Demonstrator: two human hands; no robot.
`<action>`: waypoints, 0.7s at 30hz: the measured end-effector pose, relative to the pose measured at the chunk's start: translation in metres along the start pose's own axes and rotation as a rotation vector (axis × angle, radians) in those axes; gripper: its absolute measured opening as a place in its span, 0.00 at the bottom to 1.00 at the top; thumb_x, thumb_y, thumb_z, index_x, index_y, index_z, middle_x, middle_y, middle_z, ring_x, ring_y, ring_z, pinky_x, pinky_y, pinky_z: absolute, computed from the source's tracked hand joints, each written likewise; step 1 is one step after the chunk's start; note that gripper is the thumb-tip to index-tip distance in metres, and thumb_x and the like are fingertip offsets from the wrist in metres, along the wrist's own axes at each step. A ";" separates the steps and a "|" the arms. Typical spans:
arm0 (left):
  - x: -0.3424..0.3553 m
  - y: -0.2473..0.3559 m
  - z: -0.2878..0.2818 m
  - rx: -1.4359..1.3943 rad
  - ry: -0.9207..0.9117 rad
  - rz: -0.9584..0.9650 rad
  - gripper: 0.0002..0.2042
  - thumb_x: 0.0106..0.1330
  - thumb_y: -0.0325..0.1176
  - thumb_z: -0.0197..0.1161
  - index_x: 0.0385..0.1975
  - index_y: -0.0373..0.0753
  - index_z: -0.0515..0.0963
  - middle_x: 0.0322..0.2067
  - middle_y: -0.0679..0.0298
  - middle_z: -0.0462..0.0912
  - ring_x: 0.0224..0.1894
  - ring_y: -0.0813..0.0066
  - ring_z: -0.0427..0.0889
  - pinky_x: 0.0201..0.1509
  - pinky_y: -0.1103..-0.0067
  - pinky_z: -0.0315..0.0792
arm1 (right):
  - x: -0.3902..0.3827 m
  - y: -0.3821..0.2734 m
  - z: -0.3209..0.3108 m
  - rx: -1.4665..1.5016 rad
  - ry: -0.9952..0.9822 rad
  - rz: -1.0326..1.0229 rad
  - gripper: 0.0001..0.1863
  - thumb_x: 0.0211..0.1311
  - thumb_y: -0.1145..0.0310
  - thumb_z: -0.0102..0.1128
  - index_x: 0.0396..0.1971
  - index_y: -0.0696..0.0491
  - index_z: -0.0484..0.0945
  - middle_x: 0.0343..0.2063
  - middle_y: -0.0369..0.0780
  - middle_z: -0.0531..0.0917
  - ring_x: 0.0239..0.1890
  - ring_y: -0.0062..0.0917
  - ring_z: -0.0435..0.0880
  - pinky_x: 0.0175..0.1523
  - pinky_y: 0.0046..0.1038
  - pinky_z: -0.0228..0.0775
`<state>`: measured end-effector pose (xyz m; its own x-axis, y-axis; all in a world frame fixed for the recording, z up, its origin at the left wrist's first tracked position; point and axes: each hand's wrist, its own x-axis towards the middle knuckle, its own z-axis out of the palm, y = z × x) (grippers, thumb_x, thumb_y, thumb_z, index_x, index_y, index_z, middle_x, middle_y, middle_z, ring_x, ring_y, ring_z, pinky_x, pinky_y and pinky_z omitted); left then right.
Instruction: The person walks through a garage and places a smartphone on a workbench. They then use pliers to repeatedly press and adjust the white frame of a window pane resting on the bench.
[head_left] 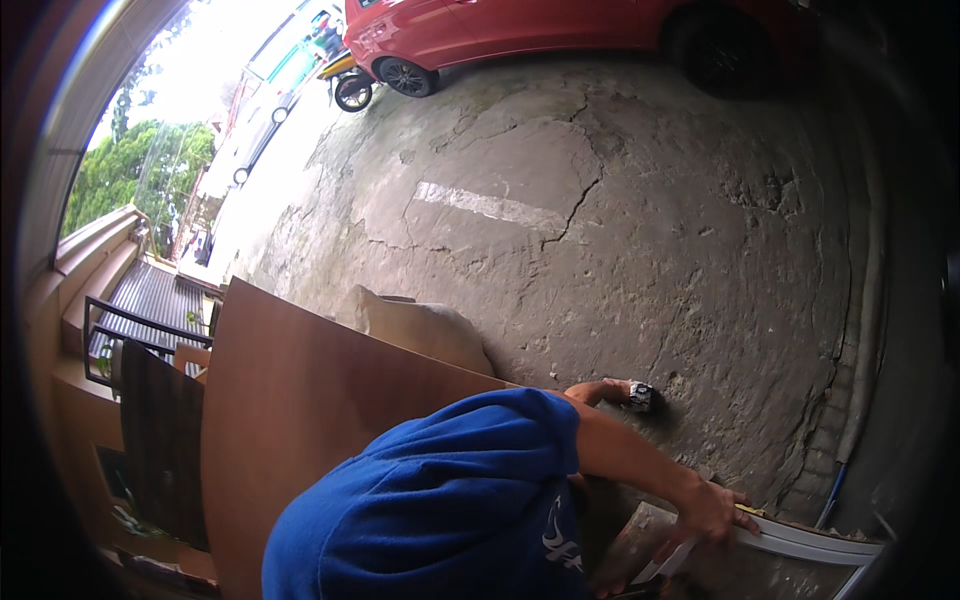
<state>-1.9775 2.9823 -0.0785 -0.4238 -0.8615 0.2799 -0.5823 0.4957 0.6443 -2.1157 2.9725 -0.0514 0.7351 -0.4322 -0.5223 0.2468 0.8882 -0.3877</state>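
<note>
My blue-sleeved left arm reaches across to the lower right. My left hand [708,513] is closed over the corner of a white frame [805,540], fingers bent around its edge. A dull, see-through-looking panel fills the frame, which runs out of view at the bottom. Under the left hand is a worn, pale brown piece [645,525]. A dim skin-toned shape [615,580] at the lower edge is perhaps my right hand; its fingers are not clear. Beyond my arm, a bare limb [598,390] ends at a small black-and-white thing [641,396] that I cannot make out.
A large brown board [290,400] stands at the left, with a pale sack-like thing [425,330] behind it. The concrete floor [680,240] is cracked and rough. A red car [530,25] and a motorbike [350,85] stand at the far side. A pipe [868,300] runs along the right.
</note>
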 end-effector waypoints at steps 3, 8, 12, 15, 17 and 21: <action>-0.001 0.002 0.003 -0.014 0.024 -0.009 0.24 0.34 0.68 0.66 0.30 0.65 0.84 0.56 0.76 0.70 0.70 0.56 0.42 0.68 0.46 0.39 | 0.001 0.001 0.003 0.008 -0.010 0.005 0.29 0.61 0.37 0.40 0.51 0.43 0.59 0.40 0.44 0.77 0.37 0.34 0.76 0.36 0.33 0.71; 0.002 0.002 0.004 -0.063 0.050 -0.002 0.18 0.37 0.62 0.66 0.29 0.67 0.84 0.56 0.80 0.70 0.70 0.57 0.41 0.68 0.45 0.38 | -0.004 0.004 0.008 0.042 -0.005 -0.006 0.30 0.61 0.37 0.41 0.55 0.42 0.56 0.43 0.42 0.76 0.41 0.33 0.76 0.40 0.34 0.72; 0.006 0.003 0.009 -0.054 0.036 -0.027 0.13 0.41 0.57 0.65 0.29 0.68 0.84 0.56 0.81 0.70 0.71 0.58 0.40 0.68 0.44 0.37 | -0.013 0.012 0.012 0.095 0.006 -0.021 0.32 0.61 0.38 0.42 0.58 0.41 0.54 0.45 0.41 0.76 0.44 0.33 0.76 0.42 0.35 0.72; 0.002 0.007 0.010 -0.078 0.026 -0.059 0.11 0.44 0.55 0.63 0.29 0.68 0.83 0.56 0.81 0.70 0.71 0.59 0.39 0.68 0.44 0.36 | -0.027 0.025 0.016 0.160 0.023 -0.041 0.33 0.61 0.38 0.43 0.61 0.40 0.53 0.47 0.40 0.75 0.46 0.32 0.76 0.44 0.36 0.72; -0.002 0.010 0.000 -0.084 -0.036 -0.072 0.12 0.46 0.57 0.61 0.29 0.66 0.84 0.57 0.78 0.70 0.71 0.57 0.39 0.68 0.44 0.33 | -0.041 0.036 0.020 0.217 0.024 -0.063 0.34 0.61 0.39 0.43 0.63 0.39 0.52 0.48 0.40 0.75 0.47 0.32 0.75 0.46 0.36 0.73; -0.014 0.011 -0.022 -0.051 -0.096 -0.047 0.21 0.49 0.63 0.57 0.35 0.58 0.84 0.59 0.68 0.68 0.71 0.56 0.37 0.68 0.46 0.22 | -0.088 0.068 0.039 0.483 -0.151 -0.120 0.36 0.61 0.39 0.44 0.66 0.38 0.50 0.50 0.39 0.75 0.50 0.32 0.75 0.48 0.37 0.73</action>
<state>-1.9628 2.9971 -0.0592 -0.4625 -0.8681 0.1803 -0.5681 0.4463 0.6914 -2.1392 3.0766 -0.0022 0.7578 -0.5398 -0.3665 0.5721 0.8198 -0.0247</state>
